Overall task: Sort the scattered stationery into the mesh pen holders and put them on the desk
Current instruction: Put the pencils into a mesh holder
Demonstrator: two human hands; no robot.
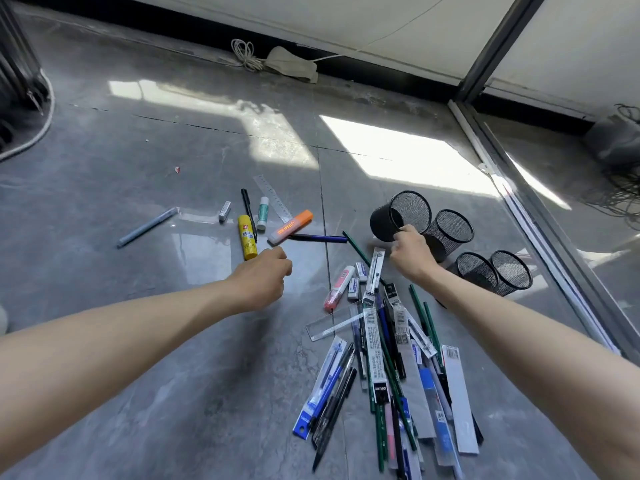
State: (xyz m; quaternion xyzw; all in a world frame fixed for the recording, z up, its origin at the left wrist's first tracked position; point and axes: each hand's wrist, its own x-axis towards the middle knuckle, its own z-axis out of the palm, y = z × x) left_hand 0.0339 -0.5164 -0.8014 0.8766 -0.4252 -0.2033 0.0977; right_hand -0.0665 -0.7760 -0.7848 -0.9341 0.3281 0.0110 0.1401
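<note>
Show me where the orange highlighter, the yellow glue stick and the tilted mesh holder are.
orange highlighter point(291, 226), head view, middle of its body
yellow glue stick point(247, 239), head view, middle of its label
tilted mesh holder point(381, 221), head view, its dark outer wall

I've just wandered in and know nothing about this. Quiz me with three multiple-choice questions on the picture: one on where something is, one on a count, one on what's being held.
1. The yellow glue stick lies:
A on a desk
B on the floor beside the orange highlighter
C in a drawer

2. How many mesh holders are there?
A two
B four
C six

3. The right grip:
A lies flat on the tiles
B pinches a tilted holder by its rim
C holds a ruler

Answers:
1 B, the stick rests on the grey tiles just left of the highlighter.
2 B, four black cups cluster at right.
3 B, the fingers close on the rim.
</note>
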